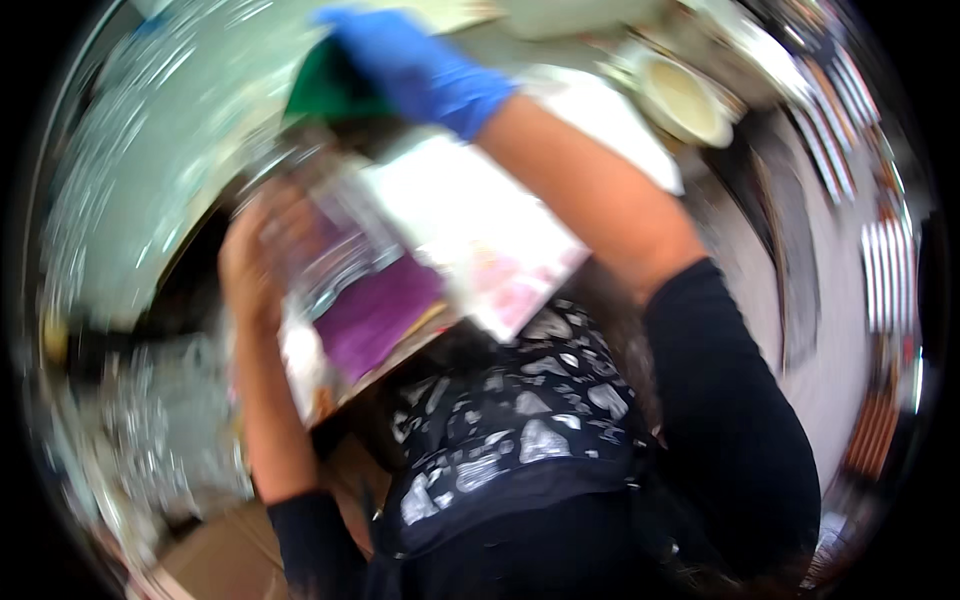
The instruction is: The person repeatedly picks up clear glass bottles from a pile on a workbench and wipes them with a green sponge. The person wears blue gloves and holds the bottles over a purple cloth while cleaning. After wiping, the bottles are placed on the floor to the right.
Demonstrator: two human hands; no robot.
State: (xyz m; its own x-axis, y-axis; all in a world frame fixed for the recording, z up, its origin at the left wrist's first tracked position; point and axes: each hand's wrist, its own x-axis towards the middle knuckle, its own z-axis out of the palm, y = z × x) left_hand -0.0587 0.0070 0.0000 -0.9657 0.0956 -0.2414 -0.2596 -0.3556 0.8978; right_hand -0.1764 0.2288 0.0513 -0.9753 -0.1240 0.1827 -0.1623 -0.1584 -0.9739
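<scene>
My left hand, bare, is wrapped round a clear see-through container, tilted and smeared by motion. Under it, a purple cloth or sheet lies at the near edge of the table. My right hand wears a blue glove and reaches across to the far left. It is right over a dark green, smooth-looking thing, perhaps touching it. The glove's fingers are blurred, so I cannot make out their grip. Between my arms lies a white sheet with pink marks at its near corner.
Many clear plastic-looking items are heaped at the left, with more at the far left. A cream bowl stands at the far right. Striped, rack-like things line the right rim. A brown cardboard piece is low at the left.
</scene>
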